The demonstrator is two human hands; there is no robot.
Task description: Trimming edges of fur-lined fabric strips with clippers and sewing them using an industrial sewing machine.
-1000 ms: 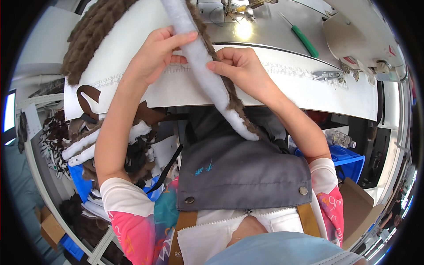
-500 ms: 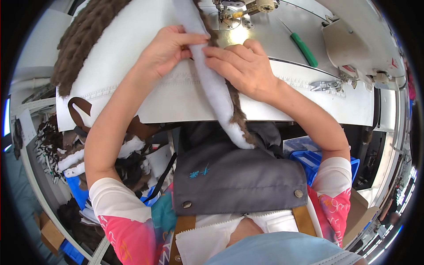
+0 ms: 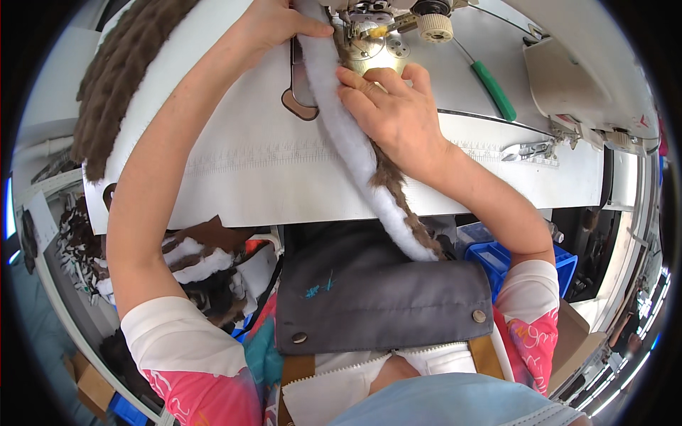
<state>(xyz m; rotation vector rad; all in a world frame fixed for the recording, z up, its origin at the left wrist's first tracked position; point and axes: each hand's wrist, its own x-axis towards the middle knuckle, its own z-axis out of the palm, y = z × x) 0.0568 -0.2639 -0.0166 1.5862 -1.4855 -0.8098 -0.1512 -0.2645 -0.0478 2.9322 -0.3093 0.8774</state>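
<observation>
I see the strip (image 3: pixel 352 145) slanting through the middle of my view, its top end just beside the sewing machine's (image 3: pixel 582 82) needle parts and its lower end over the tabletop's (image 3: pixel 263 188) front edge, at the apron (image 3: pixel 383 302). The left hand (image 3: pixel 280 28) grips it near the top, thumb across the white face; the rest of that grip is partly hidden from me. The right hand (image 3: pixel 394 110) has its fingers brought in narrow on the strip's right edge, near the machine. On the strip's left, white surface shows as far as the brown fur (image 3: pixel 131 78); on its right, beyond the right hand, the metal plate (image 3: pixel 433 67) carries a green-handled tool (image 3: pixel 492 89), with snips (image 3: pixel 527 150) nearer the front. The strip looks long, soft and slightly bent, white and fluffy, brown fur along its right side.
</observation>
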